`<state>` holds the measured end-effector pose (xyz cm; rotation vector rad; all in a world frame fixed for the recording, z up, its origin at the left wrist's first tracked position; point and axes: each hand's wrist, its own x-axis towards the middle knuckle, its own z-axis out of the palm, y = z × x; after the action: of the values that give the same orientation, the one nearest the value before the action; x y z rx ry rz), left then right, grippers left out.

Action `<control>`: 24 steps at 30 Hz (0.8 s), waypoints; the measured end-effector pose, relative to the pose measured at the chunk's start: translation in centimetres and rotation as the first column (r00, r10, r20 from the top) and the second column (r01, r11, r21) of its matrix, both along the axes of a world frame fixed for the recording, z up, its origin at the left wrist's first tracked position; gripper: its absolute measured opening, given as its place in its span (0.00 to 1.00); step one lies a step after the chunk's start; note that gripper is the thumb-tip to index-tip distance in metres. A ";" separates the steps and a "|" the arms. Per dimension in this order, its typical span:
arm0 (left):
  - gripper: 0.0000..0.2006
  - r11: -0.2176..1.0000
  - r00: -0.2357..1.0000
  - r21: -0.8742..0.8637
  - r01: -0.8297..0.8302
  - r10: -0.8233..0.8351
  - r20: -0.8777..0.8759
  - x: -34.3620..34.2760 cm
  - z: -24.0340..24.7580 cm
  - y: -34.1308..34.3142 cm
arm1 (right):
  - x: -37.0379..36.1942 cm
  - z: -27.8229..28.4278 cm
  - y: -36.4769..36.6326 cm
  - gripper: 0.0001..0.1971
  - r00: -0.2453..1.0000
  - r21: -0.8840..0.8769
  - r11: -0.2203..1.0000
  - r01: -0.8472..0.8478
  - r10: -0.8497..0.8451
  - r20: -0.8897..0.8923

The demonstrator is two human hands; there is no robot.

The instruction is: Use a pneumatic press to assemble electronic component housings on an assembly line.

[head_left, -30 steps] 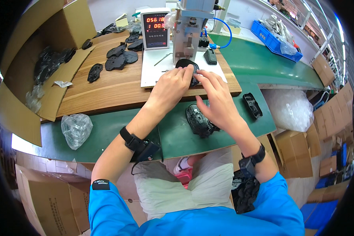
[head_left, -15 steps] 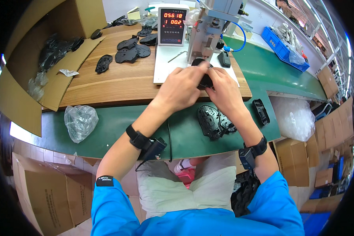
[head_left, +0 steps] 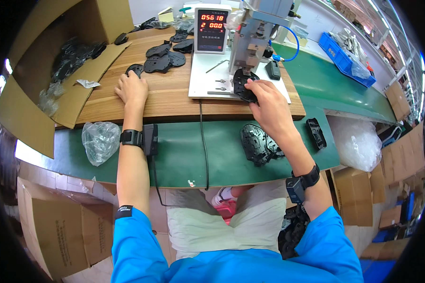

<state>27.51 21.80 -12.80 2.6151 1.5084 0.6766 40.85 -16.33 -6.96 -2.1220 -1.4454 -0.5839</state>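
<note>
Busily engaged at two spots on the green desk [head_left: 174, 153], with bare hands set well apart. Stretched forward and leftward over a wooden board [head_left: 170, 96], with the left hand [head_left: 131, 89] at the near edge of a small black part [head_left: 136, 69]. Found just beyond those fingertips, almost straight ahead of them, and far nearer to the left hand than to the right. Half covered by the fingers, so not readable for its long axis. Shown there with fingers slightly spread and bent toward the part; cannot tell whether gripped or merely touched. Bordered on its right by overlapping flat black plates [head_left: 163, 61], near but apart.

Stationed at the metal press [head_left: 257, 35], meanwhile, with the right hand [head_left: 269, 104] pinching the right side of a black shell [head_left: 243, 85]. Positioned under the press, over the white base plate [head_left: 200, 85], with long axis slanting from far left to near right. Overlooked from the left by a display box [head_left: 211, 35] with red digits.

Framed below by black housings [head_left: 255, 141] close to the right forearm and, just beside the left wrist, by a crumpled clear bag [head_left: 100, 144].
</note>
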 end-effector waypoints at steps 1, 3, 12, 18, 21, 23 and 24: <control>0.26 1.000 1.000 0.000 0.005 -0.005 0.002 0.0 -0.1 -0.1 | -0.1 -0.2 0.1 0.23 1.000 0.000 1.000 0.005 -0.005 0.002; 0.23 0.988 0.997 0.152 -0.005 -0.008 0.081 0.0 -0.4 -0.6 | -0.3 -0.4 0.4 0.23 1.000 0.009 1.000 -0.009 0.009 0.001; 0.15 0.864 0.690 0.454 0.218 -0.465 0.554 2.4 2.9 -5.8 | -0.1 -0.3 0.3 0.22 1.000 0.019 1.000 0.000 0.000 -0.003; 0.13 0.747 0.589 0.547 0.377 -0.649 0.481 3.1 3.2 -9.3 | -0.4 -0.4 0.4 0.23 0.999 0.019 1.000 0.015 -0.014 -0.031; 0.14 0.745 0.566 0.514 0.425 -0.662 0.491 3.4 2.7 -10.1 | -0.3 -0.4 0.5 0.23 1.000 0.023 1.000 0.002 -0.001 -0.019; 0.14 0.730 0.558 0.513 0.452 -0.680 0.476 3.7 2.5 -10.4 | -0.3 -0.5 0.5 0.23 1.000 0.026 1.000 -0.002 0.002 -0.008; 0.14 0.730 0.559 0.513 0.451 -0.679 0.476 3.7 2.5 -10.5 | -0.5 -0.6 0.5 0.23 1.000 0.026 1.000 0.008 -0.007 -0.020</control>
<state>31.21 11.29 -10.26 2.4082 0.2989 1.6119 40.38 -15.84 -7.52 -2.1082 -1.4123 -0.5796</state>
